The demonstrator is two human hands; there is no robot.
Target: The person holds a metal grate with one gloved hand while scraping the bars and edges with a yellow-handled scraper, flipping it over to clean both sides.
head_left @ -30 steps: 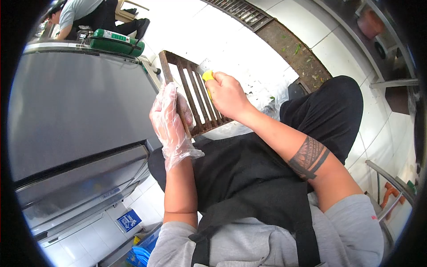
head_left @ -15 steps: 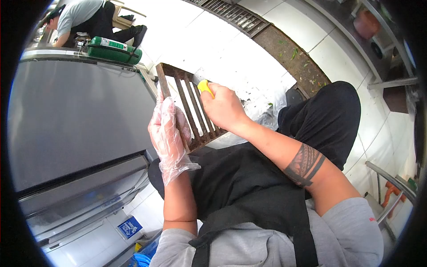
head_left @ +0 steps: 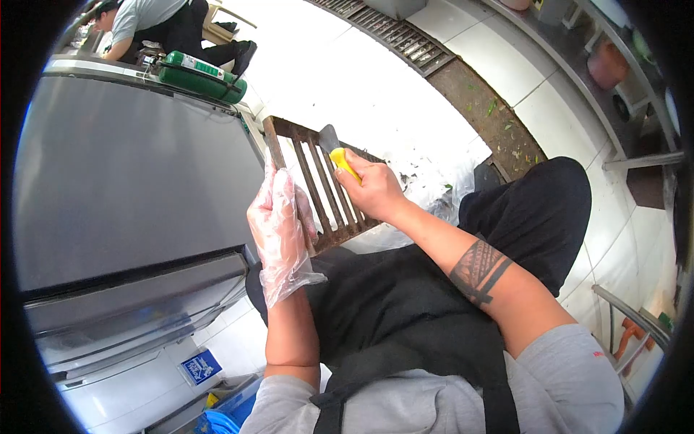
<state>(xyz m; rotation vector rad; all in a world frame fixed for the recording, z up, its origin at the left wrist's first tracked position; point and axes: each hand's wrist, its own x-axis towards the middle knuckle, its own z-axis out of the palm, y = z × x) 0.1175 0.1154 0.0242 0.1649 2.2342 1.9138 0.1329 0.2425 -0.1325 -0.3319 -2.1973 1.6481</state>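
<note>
A brown, dirty slatted grate (head_left: 316,173) is held up at a tilt over my lap. My left hand (head_left: 280,217), in a clear plastic glove, is closed round its left side. My bare right hand (head_left: 372,184) grips the yellow handle of a scraper (head_left: 347,165). The scraper's grey blade points up and lies over the upper part of the grate's slats. Part of the grate's right side is hidden behind my right hand.
A grey-topped cabinet (head_left: 137,181) stands at the left, with a green cylinder (head_left: 202,76) behind it. Another person (head_left: 148,22) bends down at the upper left. Beyond my knee runs an open floor channel (head_left: 477,101) with debris; plastic sheeting (head_left: 441,195) lies nearby.
The whole view has shifted slightly. The scraper has moved up along the grate, and its grey blade now shows more clearly. Both hands keep their hold.
</note>
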